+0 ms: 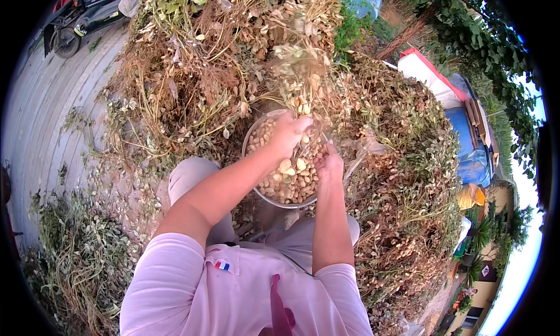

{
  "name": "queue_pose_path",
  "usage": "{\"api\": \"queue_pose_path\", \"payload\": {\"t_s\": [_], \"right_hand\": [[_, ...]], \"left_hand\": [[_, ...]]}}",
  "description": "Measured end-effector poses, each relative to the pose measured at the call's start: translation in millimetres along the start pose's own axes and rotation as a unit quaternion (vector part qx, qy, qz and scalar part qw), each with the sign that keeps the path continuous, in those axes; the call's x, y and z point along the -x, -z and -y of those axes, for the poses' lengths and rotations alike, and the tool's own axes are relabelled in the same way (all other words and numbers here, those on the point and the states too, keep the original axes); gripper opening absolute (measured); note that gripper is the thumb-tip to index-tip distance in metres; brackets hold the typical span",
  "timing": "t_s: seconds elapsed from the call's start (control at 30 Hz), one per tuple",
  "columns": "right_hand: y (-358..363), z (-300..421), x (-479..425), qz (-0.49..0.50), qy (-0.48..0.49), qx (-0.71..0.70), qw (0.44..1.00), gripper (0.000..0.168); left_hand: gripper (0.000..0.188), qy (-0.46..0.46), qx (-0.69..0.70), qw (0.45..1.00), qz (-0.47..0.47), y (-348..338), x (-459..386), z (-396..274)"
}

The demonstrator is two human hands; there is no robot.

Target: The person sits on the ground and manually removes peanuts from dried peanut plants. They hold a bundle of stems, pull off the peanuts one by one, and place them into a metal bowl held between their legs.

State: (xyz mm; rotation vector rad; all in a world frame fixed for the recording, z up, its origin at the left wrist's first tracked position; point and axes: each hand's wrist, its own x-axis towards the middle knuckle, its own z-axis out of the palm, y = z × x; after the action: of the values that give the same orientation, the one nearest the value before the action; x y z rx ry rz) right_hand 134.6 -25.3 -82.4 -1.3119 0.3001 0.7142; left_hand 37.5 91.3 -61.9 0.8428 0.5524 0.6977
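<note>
A round metal bowl (284, 203) full of unshelled peanuts (267, 190) sits between my knees. Above its far side, my left hand (288, 133) grips a dried peanut plant (311, 84). The plant's leafy end extends away from me and is blurred, while its roots and pods hang over the bowl. At the bowl's right edge, my right hand (329, 161) has its fingers curled at the plant's roots and pods; what lies inside them is partly hidden. Several larger, paler pods (286, 166) are blurred over the bowl's middle.
Heaped dried peanut plants (197, 73) rise ahead, with another large heap (407, 191) on my right. Greener cut plants (83, 239) lie at left on concrete paving (52, 104). A parked vehicle (83, 25) stands far left. Blue plastic (470, 147) and cardboard (481, 121) lie beyond the right heap.
</note>
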Motion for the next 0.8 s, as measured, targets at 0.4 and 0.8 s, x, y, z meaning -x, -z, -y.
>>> {"api": "queue_pose_path", "payload": {"t_s": [0.4,0.8], "right_hand": [[11,23,-40,-0.119,0.074,-0.035,0.989,0.027],[2,49,3,0.175,0.113,-0.066,0.976,0.019]], "left_hand": [[0.033,-0.01,-0.023,1.0,0.006,-18,18,-39],[0.037,0.156,0.009,0.981,0.114,19,-9,-35]]}}
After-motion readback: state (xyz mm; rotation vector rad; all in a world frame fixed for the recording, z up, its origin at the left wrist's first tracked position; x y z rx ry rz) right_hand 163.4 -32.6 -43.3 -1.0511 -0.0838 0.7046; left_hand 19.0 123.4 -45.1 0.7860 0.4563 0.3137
